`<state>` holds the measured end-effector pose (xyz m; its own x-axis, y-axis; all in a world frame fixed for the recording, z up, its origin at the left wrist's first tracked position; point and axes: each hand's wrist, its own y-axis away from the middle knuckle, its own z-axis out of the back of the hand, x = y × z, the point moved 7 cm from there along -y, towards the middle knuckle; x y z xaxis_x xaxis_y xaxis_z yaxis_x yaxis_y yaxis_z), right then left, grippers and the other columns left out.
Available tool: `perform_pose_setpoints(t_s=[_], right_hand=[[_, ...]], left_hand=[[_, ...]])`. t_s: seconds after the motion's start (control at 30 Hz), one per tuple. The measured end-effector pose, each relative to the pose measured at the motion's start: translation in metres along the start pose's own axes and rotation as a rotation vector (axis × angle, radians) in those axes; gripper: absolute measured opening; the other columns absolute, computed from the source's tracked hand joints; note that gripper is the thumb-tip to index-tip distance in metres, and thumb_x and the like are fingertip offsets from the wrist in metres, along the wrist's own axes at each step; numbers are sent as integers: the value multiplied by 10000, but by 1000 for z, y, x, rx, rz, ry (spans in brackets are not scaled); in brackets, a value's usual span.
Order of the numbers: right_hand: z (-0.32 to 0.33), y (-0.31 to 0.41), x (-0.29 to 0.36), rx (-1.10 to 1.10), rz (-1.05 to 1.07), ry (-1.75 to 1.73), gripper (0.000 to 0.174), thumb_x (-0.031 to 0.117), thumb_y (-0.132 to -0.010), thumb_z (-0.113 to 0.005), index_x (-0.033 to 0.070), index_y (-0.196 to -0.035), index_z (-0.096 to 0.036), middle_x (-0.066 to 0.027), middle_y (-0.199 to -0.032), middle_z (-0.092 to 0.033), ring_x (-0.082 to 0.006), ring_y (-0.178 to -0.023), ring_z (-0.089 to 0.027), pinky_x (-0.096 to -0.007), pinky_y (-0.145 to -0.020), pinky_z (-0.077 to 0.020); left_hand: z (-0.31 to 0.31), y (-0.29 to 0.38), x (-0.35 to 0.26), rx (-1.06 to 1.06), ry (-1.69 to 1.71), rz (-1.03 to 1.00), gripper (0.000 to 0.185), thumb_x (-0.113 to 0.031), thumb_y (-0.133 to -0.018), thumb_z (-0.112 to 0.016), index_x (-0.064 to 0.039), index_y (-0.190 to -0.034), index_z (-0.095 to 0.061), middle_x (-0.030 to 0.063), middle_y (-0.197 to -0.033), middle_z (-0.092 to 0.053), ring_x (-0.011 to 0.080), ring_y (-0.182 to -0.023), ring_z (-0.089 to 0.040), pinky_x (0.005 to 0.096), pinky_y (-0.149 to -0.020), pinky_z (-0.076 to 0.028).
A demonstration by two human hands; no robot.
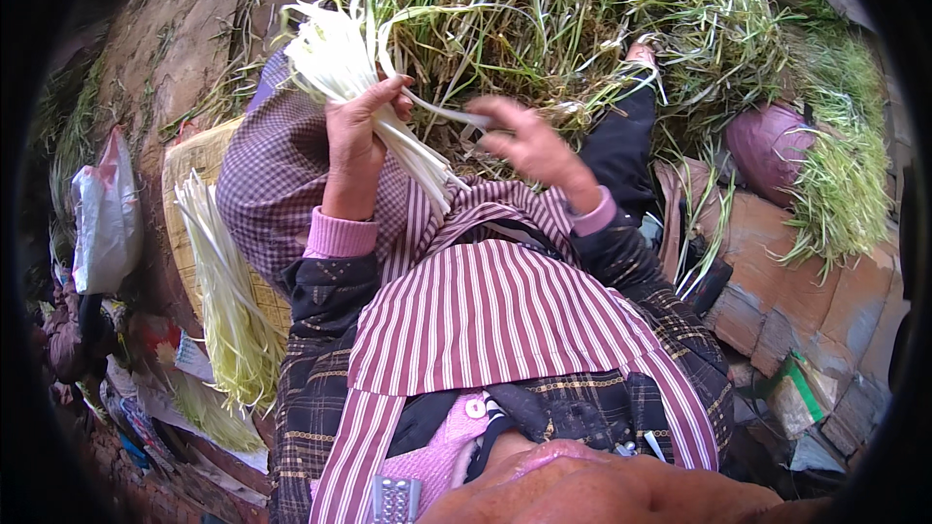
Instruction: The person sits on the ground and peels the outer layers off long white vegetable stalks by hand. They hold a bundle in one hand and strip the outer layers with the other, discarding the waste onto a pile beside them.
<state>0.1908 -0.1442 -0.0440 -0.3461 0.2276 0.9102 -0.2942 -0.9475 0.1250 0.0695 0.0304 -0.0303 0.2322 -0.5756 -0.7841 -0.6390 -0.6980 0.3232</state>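
My left hand (358, 135) grips a bunch of white blanched chive-like stalks (328, 51) above my lap. Pale leafy ends fan out at the bunch's upper left, and straight cut-looking ends point down to the right. A single pale stalk (440, 113) curves from beside my left thumb to the fingers of my right hand (535, 142). That hand is blurred by motion, its fingertips around the stalk's end. Both hands are in front of my striped apron (495, 313). Beyond them lies a large heap of green and yellowing stalks (568, 7).
Another bundle of pale stalks (233, 306) lies on a yellow woven-looking surface (193, 160) at my left. A white plastic bag (108, 222) stands farther left. To the right are a purple sack (768, 149), more green stalks (837, 189), flattened cardboard (794, 262) and a green-striped box (801, 393).
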Motion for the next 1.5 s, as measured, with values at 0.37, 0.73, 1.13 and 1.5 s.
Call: perform_pose_setpoints(t_s=[0.37,0.73,1.13,1.5], right_hand=[[-52,-15,18,106,-64,-478,291,241,-999,-425,31,-1068,-614,-20,-728,-563,-64,-615,-490,-197,-556,-419],[-82,-81,-182,-292,-620,-612,212,219,-911,-587,10,-944,-592,-36,-689,-588,-105,-525,-542,-250,-445,-453],[-25,-14,12,-238,-51,-204,113,55,-826,-595,-39,-881,-624,-73,-789,-606,-128,-658,-564,-290,-588,-469],[-61,-12,-27,26,-83,125,178,158,-815,-596,47,-685,-545,-38,-588,-535,-120,-538,-483,-317,-520,-422]], left_hand=[[-28,10,15,207,-233,117,260,18,-745,-710,32,-985,-612,113,-803,-681,189,-692,-675,265,-524,-548],[12,-6,-15,-84,47,-140,285,39,-770,-694,53,-1012,-544,118,-785,-645,196,-656,-652,294,-572,-583],[-17,3,33,155,-332,145,205,36,-709,-724,38,-892,-633,86,-724,-657,118,-486,-579,235,-415,-465],[-15,5,21,91,-95,114,209,76,-679,-705,42,-856,-599,87,-667,-626,142,-485,-586,226,-429,-469]])
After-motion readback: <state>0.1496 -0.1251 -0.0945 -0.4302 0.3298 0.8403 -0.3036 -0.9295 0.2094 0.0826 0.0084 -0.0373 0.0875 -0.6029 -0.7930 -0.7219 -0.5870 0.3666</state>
